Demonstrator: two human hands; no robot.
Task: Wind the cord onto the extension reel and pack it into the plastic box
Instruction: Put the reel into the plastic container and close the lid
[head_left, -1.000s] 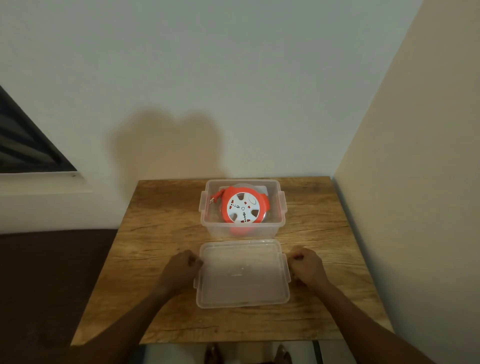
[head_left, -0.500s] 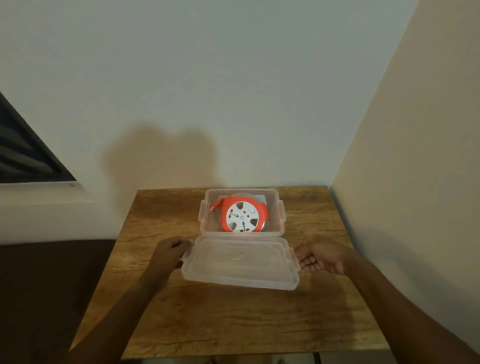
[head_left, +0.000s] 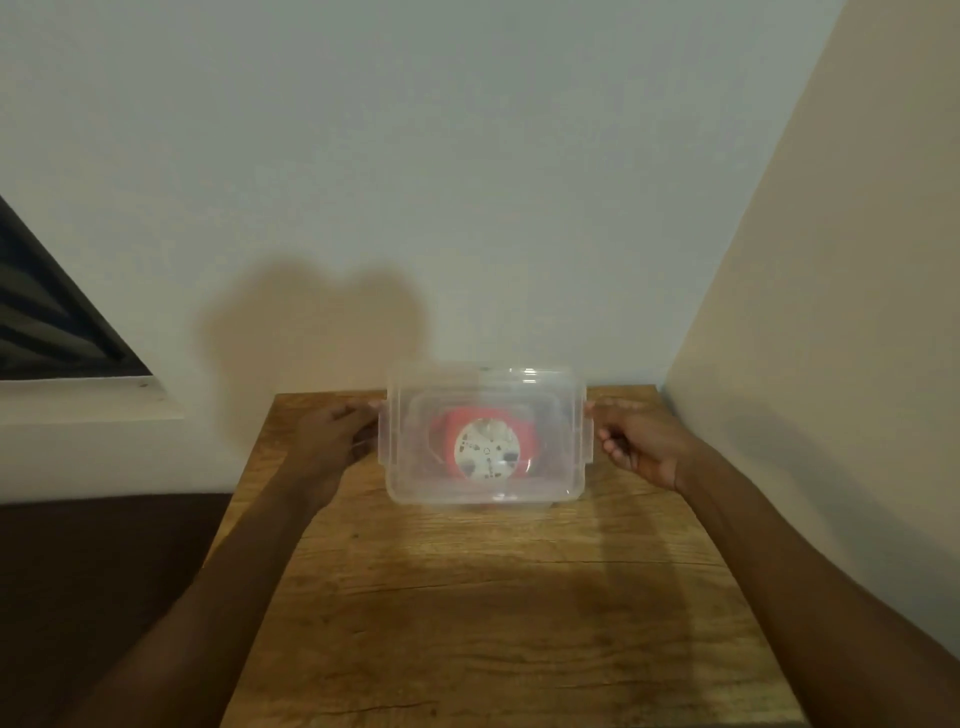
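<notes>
A clear plastic box (head_left: 563, 483) stands at the far middle of the wooden table (head_left: 493, 597). Inside it lies the orange extension reel (head_left: 485, 444) with its white socket face up, seen blurred through plastic. The clear lid (head_left: 485, 395) is held over the box's top, roughly level with it; whether it rests on the rim is unclear. My left hand (head_left: 332, 441) grips the lid's left edge. On the opposite edge, my right hand (head_left: 636, 441) grips the lid. The orange cord shows only faintly at the reel's left.
The table sits in a corner, with a white wall behind and a beige wall (head_left: 831, 364) close on the right. A dark window (head_left: 47, 322) is at the left. Dark floor (head_left: 104, 571) lies to the left of the table.
Both hands lifted the lid off the table in front of the box and carried it away from me over the box. The box and reel stayed put.
</notes>
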